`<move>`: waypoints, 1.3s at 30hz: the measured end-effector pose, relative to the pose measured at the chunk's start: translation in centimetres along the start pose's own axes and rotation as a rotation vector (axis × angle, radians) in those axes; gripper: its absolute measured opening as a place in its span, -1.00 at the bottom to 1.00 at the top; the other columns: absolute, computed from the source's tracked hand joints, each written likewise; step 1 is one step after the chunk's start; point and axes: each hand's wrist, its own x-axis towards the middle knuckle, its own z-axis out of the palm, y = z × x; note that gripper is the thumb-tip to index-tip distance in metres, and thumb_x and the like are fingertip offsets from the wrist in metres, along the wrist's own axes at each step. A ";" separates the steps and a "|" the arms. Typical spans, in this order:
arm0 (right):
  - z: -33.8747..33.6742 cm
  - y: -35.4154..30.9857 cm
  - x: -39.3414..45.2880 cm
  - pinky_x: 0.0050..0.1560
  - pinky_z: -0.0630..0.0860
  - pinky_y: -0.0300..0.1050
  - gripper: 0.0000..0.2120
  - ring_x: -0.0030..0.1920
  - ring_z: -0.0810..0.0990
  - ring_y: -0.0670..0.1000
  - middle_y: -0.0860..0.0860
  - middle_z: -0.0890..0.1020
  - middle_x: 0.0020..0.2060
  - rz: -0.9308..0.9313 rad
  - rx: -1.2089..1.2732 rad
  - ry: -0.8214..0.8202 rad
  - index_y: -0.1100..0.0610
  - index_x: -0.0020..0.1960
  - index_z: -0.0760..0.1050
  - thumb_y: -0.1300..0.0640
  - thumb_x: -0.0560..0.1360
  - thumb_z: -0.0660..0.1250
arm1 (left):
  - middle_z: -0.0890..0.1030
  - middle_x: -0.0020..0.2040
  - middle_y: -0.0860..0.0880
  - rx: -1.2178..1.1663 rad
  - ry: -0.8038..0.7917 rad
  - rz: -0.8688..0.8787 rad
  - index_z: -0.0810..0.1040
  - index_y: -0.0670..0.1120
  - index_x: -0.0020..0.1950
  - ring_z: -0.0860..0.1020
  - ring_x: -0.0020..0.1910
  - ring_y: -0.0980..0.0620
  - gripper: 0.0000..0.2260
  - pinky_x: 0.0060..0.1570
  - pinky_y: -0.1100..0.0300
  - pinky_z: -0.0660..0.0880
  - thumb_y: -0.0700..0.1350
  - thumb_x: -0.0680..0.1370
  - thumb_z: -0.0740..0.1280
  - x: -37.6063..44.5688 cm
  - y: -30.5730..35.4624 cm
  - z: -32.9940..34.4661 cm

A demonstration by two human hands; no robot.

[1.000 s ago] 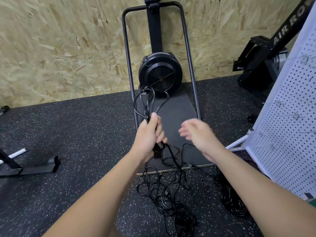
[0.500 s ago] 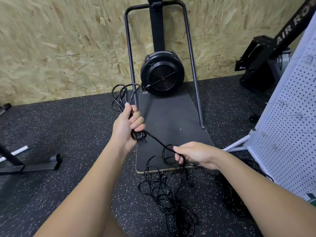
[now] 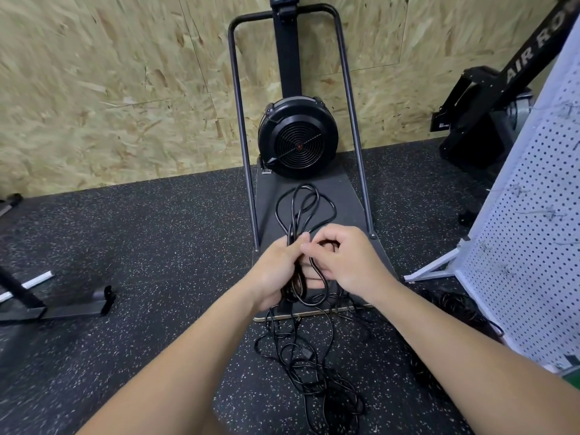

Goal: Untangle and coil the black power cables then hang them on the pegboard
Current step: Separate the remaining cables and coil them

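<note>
My left hand (image 3: 276,271) grips a bunch of black power cable loops (image 3: 303,208) that stand up above its fingers. Right beside it, my right hand (image 3: 345,262) pinches a strand of the same cable and holds it against the bunch. From both hands the cable drops into a tangled black pile (image 3: 317,375) on the floor between my forearms. A second dark cable heap (image 3: 452,309) lies by the foot of the white pegboard (image 3: 533,246) at the right edge; metal hooks stick out of the board.
A black fan-wheel exercise machine (image 3: 298,136) with a tall metal frame stands on a dark platform (image 3: 348,196) straight ahead, against a chipboard wall. Another black machine (image 3: 489,114) sits back right. A metal stand foot (image 3: 62,306) lies at the left on the speckled rubber floor.
My right hand has come up from the low strand to meet my left hand. The left hand moved right and the loops it holds now stand over the platform.
</note>
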 end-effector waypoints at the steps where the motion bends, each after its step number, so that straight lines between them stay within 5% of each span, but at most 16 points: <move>1: 0.2 0.1 -0.1 -0.30 0.43 -0.23 -0.81 -0.40 0.47 -0.15 -0.07 0.54 -0.39 -0.014 -0.034 0.057 0.06 -0.18 0.69 0.07 0.57 0.61 | 0.75 0.08 -0.26 -0.019 0.014 -0.003 0.60 -0.29 0.38 0.76 -0.05 -0.22 -0.56 -0.05 -0.15 0.76 0.07 0.82 0.20 0.0 0.0 0.4; 3: 0.3 0.1 -0.2 -0.24 0.45 -0.24 -0.82 -0.34 0.57 -0.12 -0.14 0.60 -0.34 -0.046 -0.127 0.128 0.04 -0.18 0.71 0.05 0.53 0.64 | 0.74 0.00 -0.24 -0.020 0.050 -0.013 0.62 -0.30 0.35 0.75 -0.16 -0.19 -0.53 -0.26 0.03 0.71 0.09 0.82 0.20 0.2 0.0 0.8; 6: 0.0 -0.2 -0.3 -0.27 0.54 -0.08 -0.80 -0.40 0.61 -0.03 0.02 0.67 -0.35 -0.033 -0.039 0.035 0.08 -0.16 0.70 0.03 0.58 0.60 | 0.53 -0.30 -0.08 0.032 0.076 0.019 0.57 -0.34 0.21 0.53 -0.37 -0.05 -0.50 -0.31 0.12 0.56 0.14 0.81 0.19 0.5 0.1 0.7; 9: -0.8 -0.1 0.0 -0.15 0.55 0.09 -0.74 -0.28 0.58 0.04 -0.01 0.69 -0.29 -0.020 -0.142 0.005 -0.03 -0.18 0.70 -0.18 0.56 0.56 | 0.27 -0.36 0.03 0.081 0.115 0.014 0.45 -0.06 -0.03 0.24 -0.42 0.02 -0.60 -0.32 0.10 0.43 0.25 0.77 0.23 0.6 0.2 0.5; 14: -1.1 -0.2 -1.3 0.14 0.64 0.13 -0.75 -0.07 0.74 0.08 -0.04 0.78 -0.11 0.083 -0.013 -0.263 0.01 0.12 0.53 -0.13 0.65 0.48 | 0.47 -0.42 -0.01 0.043 0.202 0.053 0.61 -0.16 -0.04 0.27 -0.50 0.02 -0.55 -0.37 0.11 0.30 0.19 0.77 0.26 0.7 1.1 0.2; 16: -1.1 0.3 -1.3 0.21 0.61 0.09 -0.70 -0.06 0.76 -0.01 0.00 0.78 -0.08 0.129 -0.004 -0.271 0.03 0.15 0.50 -0.17 0.66 0.46 | 0.32 -0.45 0.04 0.009 0.259 0.087 0.59 -0.17 -0.01 0.21 -0.50 0.03 -0.62 -0.42 0.14 0.29 0.12 0.77 0.29 0.6 1.7 -0.5; 20: -3.0 2.5 -1.1 -0.04 0.49 0.02 -0.60 -0.25 0.56 -0.06 -0.02 0.73 -0.19 0.297 -0.270 -0.413 0.01 -0.01 0.62 -0.34 0.64 0.38 | 0.15 -0.39 0.01 -0.177 0.307 0.208 0.55 -0.12 -0.06 0.08 -0.45 0.03 -0.66 -0.44 0.16 0.20 0.10 0.75 0.35 0.9 2.8 -2.3; 23: -4.3 3.1 -1.4 -0.17 0.41 -0.14 -0.74 -0.37 0.50 -0.16 -0.18 0.68 -0.28 0.320 -0.410 -0.524 0.03 -0.05 0.68 -0.08 0.69 0.34 | 0.10 -0.34 -0.01 -0.208 0.352 0.269 0.57 -0.10 -0.09 0.04 -0.40 0.01 -0.64 -0.41 0.13 0.14 0.14 0.74 0.35 0.8 3.2 -3.8; 25: -4.5 2.5 -1.0 -0.03 0.55 -0.17 -0.78 -0.20 0.68 -0.22 -0.20 0.76 -0.18 0.281 -0.345 -0.427 0.10 -0.03 0.69 0.10 0.71 0.31 | 0.10 -0.36 0.00 -0.161 0.368 0.286 0.60 -0.07 -0.13 0.03 -0.39 -0.02 -0.61 -0.34 0.09 0.11 0.18 0.74 0.34 0.8 2.9 -4.5; 28: -4.0 0.8 -0.2 0.17 0.74 0.05 -0.80 0.03 0.81 0.06 0.07 0.81 -0.05 0.277 -0.057 -0.246 0.20 0.10 0.68 0.18 0.76 0.29 | 0.11 -0.37 -0.02 -0.050 0.365 0.300 0.63 -0.11 -0.05 0.05 -0.36 -0.06 -0.52 -0.32 0.07 0.20 0.32 0.67 0.38 0.6 2.5 -5.2; 32: -3.1 -1.6 -0.2 0.13 0.76 0.16 -0.79 0.02 0.82 0.23 0.23 0.79 -0.02 0.242 0.239 -0.117 0.29 0.19 0.64 0.18 0.78 0.29 | 0.19 -0.38 0.00 0.102 0.339 0.311 0.35 0.05 -0.26 0.17 -0.41 -0.03 -0.52 -0.30 0.07 0.28 0.27 0.62 0.49 0.6 1.5 -4.5; 35: -2.5 -2.7 -0.2 0.05 0.77 0.20 -0.68 -0.02 0.82 0.29 0.29 0.78 -0.05 0.240 0.316 -0.076 0.35 0.19 0.61 0.10 0.81 0.24 | 0.20 -0.30 -0.08 0.207 0.272 0.331 0.27 0.03 -0.23 0.20 -0.37 -0.03 -0.52 -0.31 0.09 0.29 0.19 0.66 0.46 0.5 0.7 -3.3; 39: -2.1 -3.2 0.1 -0.19 0.74 0.11 -0.61 -0.16 0.78 0.26 0.30 0.76 -0.13 0.224 0.390 0.042 0.39 0.11 0.58 0.08 0.83 0.19 | 0.34 -0.27 -0.06 0.225 0.079 0.340 0.57 -0.03 -0.06 0.27 -0.35 0.03 -0.79 -0.33 0.14 0.32 0.03 0.66 0.51 0.3 -0.4 -0.9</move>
